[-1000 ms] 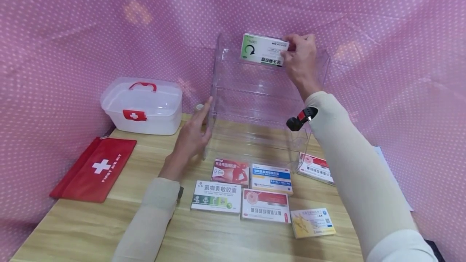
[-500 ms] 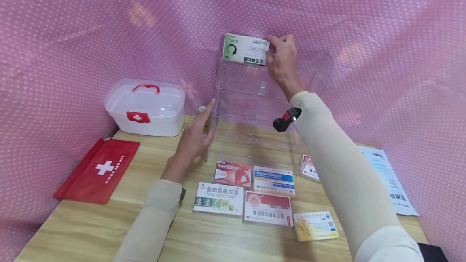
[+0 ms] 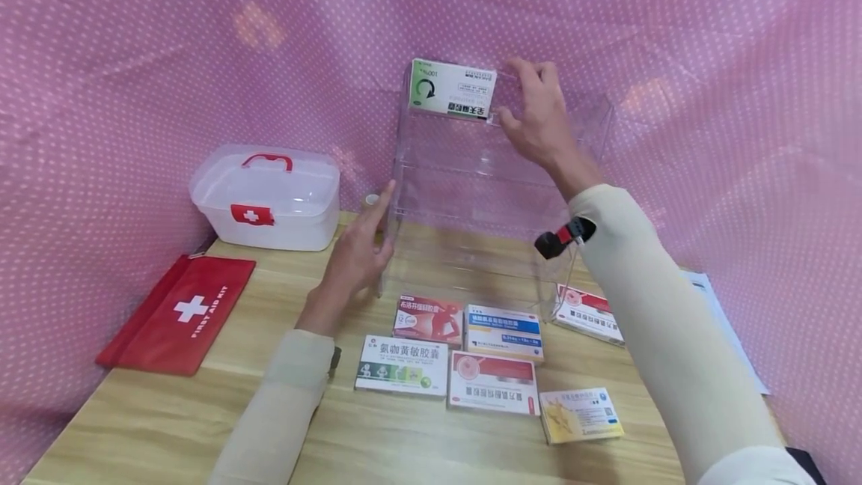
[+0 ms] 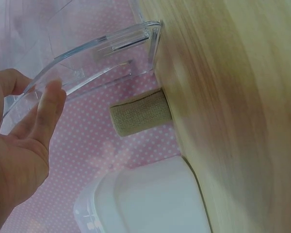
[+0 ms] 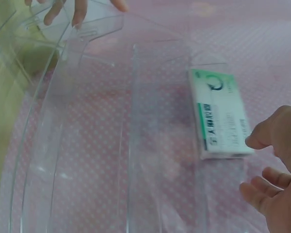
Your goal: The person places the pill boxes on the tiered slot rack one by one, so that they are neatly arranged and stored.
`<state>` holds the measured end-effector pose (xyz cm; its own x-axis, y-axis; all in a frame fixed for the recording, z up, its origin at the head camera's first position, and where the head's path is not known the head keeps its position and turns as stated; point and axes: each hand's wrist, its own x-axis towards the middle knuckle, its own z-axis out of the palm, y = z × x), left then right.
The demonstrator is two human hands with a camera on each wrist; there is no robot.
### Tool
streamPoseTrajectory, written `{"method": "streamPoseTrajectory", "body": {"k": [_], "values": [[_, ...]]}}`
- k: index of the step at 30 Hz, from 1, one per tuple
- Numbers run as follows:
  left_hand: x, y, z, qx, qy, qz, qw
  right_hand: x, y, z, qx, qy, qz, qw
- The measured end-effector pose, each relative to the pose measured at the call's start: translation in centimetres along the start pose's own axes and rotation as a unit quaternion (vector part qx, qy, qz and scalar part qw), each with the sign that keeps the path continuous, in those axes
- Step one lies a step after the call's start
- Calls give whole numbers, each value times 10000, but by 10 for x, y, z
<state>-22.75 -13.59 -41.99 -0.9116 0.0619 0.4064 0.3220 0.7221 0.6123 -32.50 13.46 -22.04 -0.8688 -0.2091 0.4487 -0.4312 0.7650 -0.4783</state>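
Note:
A clear plastic tiered rack (image 3: pixel 471 193) stands at the back of the table. On its top tier, at the left end, a green-and-white medicine box (image 3: pixel 453 88) leans upright. Just to the right of that box is my right hand (image 3: pixel 542 114), thumb and fingers spread, with a gap between them and the box; the right wrist view shows the same box (image 5: pixel 220 114) apart from the fingers. At the rack's left side my left hand (image 3: pixel 357 253) rests against the side panel. In the left wrist view its fingers (image 4: pixel 48 109) lie along the panel's edge.
Several medicine boxes, including a red one (image 3: pixel 428 319) and a yellow one (image 3: pixel 581 415), lie before the rack. At left are a white first-aid case (image 3: pixel 269 200) and a red pouch (image 3: pixel 182 313). A tan bandage roll (image 4: pixel 140 112) stands behind my left hand.
The green-and-white box has moved left along the top tier to its left end. My right hand has let go of it and drawn back rightward. My left hand stays at the rack's side.

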Motion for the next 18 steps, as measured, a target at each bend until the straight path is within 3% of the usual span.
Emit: {"method": "streamPoseTrajectory", "body": {"k": [5,13,15,18], "values": [[4,1,0,4,30,85,10000,-30,25,-23,61,424,-337,9985],[4,1,-3,2,22,12,10000,-97,101,-50,104,532,163,9984],[3,0,-3,6,14,-8,10000,-116,123,-51,8,443,213,9988],[1,0,-2,-15,19,33,10000,-146,154,-48,-150,-67,371,9992]]}}
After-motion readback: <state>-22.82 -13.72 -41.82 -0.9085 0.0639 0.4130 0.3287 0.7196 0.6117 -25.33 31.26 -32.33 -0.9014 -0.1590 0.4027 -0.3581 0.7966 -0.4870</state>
